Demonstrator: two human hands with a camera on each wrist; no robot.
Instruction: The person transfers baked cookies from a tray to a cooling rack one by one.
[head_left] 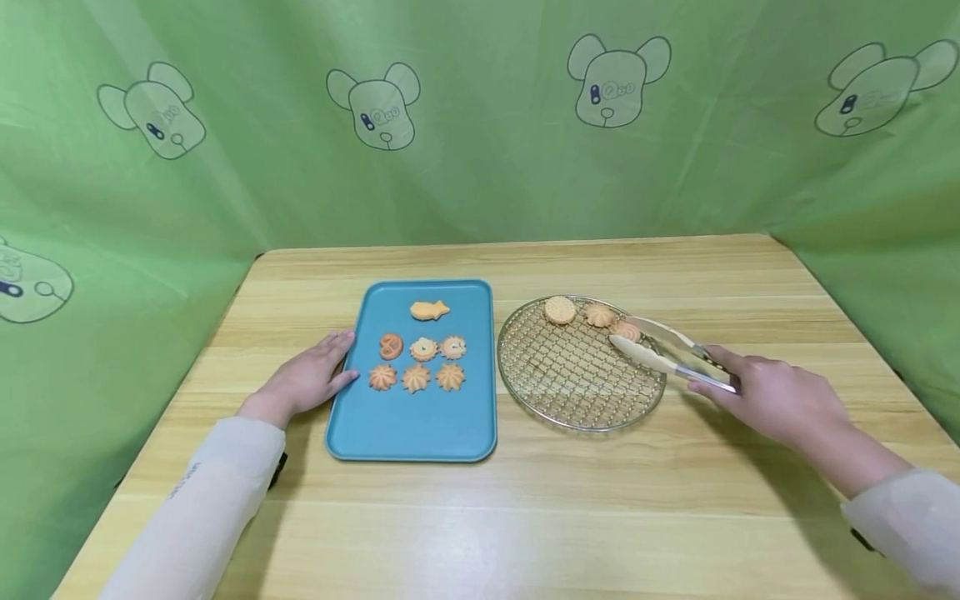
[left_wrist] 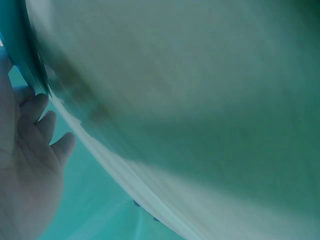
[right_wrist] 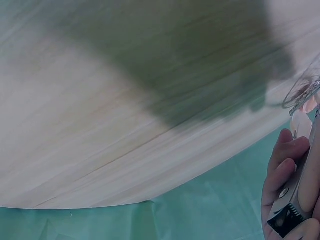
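Note:
My right hand grips metal tongs whose pale tips are spread around a round swirl cookie at the right of the wire rack. Beside it on the rack lie a flower-shaped cookie and a round dotted cookie. At the left edge of the blue tray, my left hand rests with its fingers and thumb touching the rim. On the tray sit a fish-shaped cookie, a pretzel cookie and several flower-shaped cookies.
The tray and the round rack stand side by side on a wooden table. Behind and along the sides hangs a green curtain with bear-head drawings. Both wrist views mostly show table surface and shadow.

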